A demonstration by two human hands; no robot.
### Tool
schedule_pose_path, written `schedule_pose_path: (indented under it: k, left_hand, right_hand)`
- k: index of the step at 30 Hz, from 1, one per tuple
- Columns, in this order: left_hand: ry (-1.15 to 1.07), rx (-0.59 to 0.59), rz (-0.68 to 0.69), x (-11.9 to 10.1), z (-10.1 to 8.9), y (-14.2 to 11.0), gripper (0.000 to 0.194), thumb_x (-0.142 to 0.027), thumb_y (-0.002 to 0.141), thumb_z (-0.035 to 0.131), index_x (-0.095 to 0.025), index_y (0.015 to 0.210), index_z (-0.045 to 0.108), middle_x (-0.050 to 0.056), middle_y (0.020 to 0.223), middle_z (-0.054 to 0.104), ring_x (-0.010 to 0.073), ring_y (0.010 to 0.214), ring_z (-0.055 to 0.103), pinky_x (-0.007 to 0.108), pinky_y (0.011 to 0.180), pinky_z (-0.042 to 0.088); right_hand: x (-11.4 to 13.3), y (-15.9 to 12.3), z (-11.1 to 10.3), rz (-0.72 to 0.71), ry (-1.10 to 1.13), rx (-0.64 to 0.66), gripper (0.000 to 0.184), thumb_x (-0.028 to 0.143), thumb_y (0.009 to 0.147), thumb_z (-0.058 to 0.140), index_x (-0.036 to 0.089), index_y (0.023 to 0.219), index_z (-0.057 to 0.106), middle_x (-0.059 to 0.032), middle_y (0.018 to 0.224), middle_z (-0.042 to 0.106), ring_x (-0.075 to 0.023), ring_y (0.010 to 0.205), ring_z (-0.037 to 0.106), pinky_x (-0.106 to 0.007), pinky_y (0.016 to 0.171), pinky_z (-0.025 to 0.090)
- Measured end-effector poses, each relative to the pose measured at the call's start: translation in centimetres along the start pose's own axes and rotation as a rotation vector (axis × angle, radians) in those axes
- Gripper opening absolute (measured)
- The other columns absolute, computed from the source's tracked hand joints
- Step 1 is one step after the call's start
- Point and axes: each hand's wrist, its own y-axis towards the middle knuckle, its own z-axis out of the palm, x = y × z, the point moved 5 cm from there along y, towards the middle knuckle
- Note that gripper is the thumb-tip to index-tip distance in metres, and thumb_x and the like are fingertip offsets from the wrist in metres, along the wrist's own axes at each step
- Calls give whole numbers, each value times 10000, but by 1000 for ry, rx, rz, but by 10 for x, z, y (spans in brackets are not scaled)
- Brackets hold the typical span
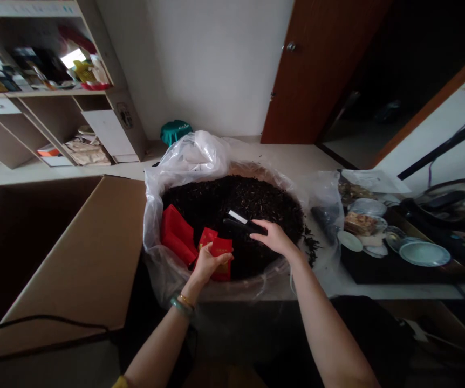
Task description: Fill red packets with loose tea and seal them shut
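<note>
At frame centre, the left hand [207, 263] clamps a red packet [221, 247] and the right hand [273, 236] a black tool [239, 224]; a slackened grip could drop either into dark leaves [259, 196].

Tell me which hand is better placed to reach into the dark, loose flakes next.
Probably the right hand: it holds a slim black-and-white tool over the dark, loose flakes, while the left hand holds red rectangular packets.

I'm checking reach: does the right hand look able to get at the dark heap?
Probably yes: the right hand is above the dark heap with no plastic between them, though the black tool it holds may hamper grasping.
</note>
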Motion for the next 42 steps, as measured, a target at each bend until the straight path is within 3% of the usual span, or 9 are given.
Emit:
schedule_pose_path:
  k: [5,10,15,21,26,30,34,37,42]
  left_hand:
    - [24,0,22,1,-1,0,462,-322,446,879,-102,810,698,57,720,733,180,633,676,270,641,528]
    - [29,-6,-2,3,-2,0,444,-345,451,874,-98,770,690,62,701,727,188,631,670,276,635,520]
    - [1,-80,145,-2,-8,1,420,-397,585,807,-125,884,694,53,866,731,177,796,664,254,729,504]
    - [-44,-73,154,2,-14,2,361,-416,650,760,-123,853,709,33,800,714,156,722,634,250,692,483]
    - [39,-102,232,-7,-15,-2,337,-400,668,750,-122,856,720,36,796,717,161,741,631,244,701,477]
    - [113,-102,253,-11,-11,-2,347,-406,676,739,-119,872,712,42,824,727,179,778,649,260,734,495]
    - [93,-17,126,-3,-3,0,541,-359,571,818,-135,1034,651,60,909,737,183,769,682,273,709,533]
    - [175,145,-37,8,7,0,457,-337,502,851,-115,850,657,43,658,720,164,545,659,247,530,524]
    - [261,203,-147,11,11,-3,365,-329,468,856,-147,675,616,-10,486,656,154,446,627,236,458,512]
  right_hand:
    - [35,-13,-1,-70,72,232,423,203,704,722,207,1125,671,-64,1125,695,-241,1034,648,-359,946,474]
    - [55,-16,5,-43,8,213,332,173,727,691,207,1056,711,-65,1041,726,-246,983,675,-338,895,497]
    - [55,-17,2,-36,-31,188,324,171,729,695,240,1044,715,-43,1033,729,-243,981,679,-333,888,499]
    - [55,-19,2,-48,-18,193,326,158,727,700,247,1041,711,-32,1041,728,-233,987,674,-334,906,490]
    - [70,-17,20,-140,32,202,337,224,754,699,241,1091,683,-40,1081,710,-220,999,659,-333,898,492]
    - [75,-13,34,-180,-16,148,257,222,782,677,226,1038,707,-52,965,726,-214,896,681,-322,831,513]
    - [65,-8,21,-150,-8,-31,271,220,763,702,224,1034,709,-59,1008,725,-216,927,683,-307,850,519]
    - [56,-6,4,-118,-16,-117,268,235,769,697,212,1036,712,-69,1044,721,-226,958,680,-313,879,517]
    - [52,-5,-6,-111,-25,-119,270,259,779,684,212,1044,711,-68,1060,719,-227,966,681,-318,897,516]
